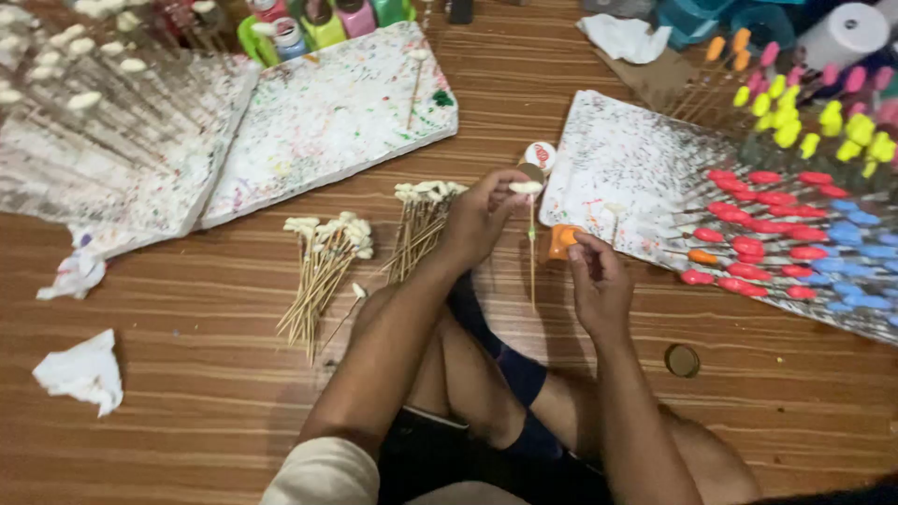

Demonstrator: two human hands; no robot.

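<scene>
1. The foam boards point(327, 112) are white, flecked with many-coloured paint.
2. The stick bundles point(323, 257) are tan with cream tips.
3. The painted tips point(776, 234) show red, blue, yellow, pink and orange.
4. The floor point(187, 374) is brown, wood-grained.

Crumpled tissue point(82, 371), brown lid point(682, 360) and paint bottles point(323, 23) lie about.
</scene>
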